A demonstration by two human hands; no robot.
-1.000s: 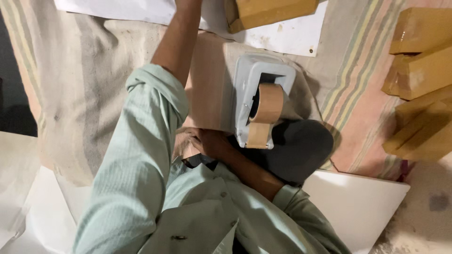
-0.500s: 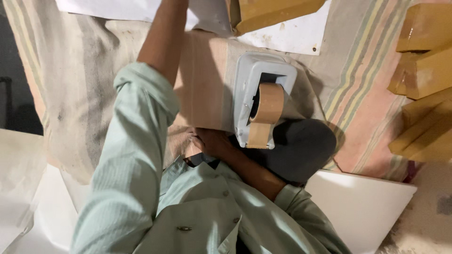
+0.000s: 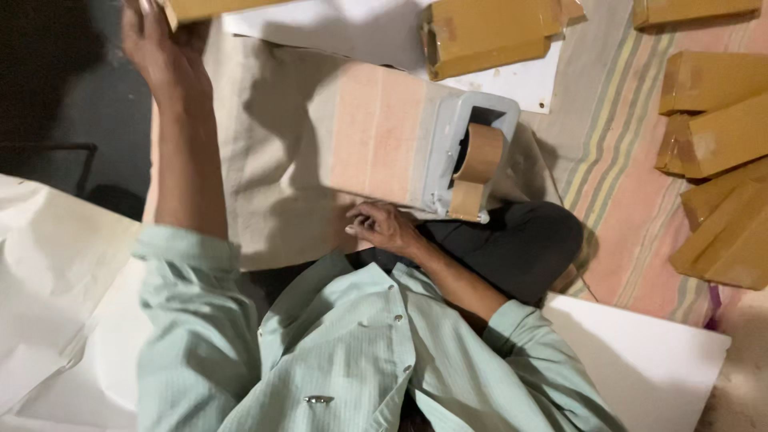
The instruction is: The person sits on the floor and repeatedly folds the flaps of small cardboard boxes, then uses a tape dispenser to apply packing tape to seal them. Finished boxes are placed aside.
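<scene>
Head view: left hand [image 3: 164, 56] reaches out, fingers closed on the brown-wrapped parcel [image 3: 216, 10] at the top edge, right hand [image 3: 384, 228] rests half-curled, empty, beside the grey tape dispenser [image 3: 464, 156]; best grip the parcel square before lifting.

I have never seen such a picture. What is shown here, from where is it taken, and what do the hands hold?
There is one view, from a camera on a person's head, looking down over their pale green shirt. No machine is present, only two bare hands. The left hand reaches far forward and touches a brown wrapped parcel at the top edge. The right hand rests near the lap, beside a grey tape dispenser with brown tape; it seems to hold nothing. A striped cloth covers the floor. More brown parcels lie to the right, with white sheets around.
</scene>
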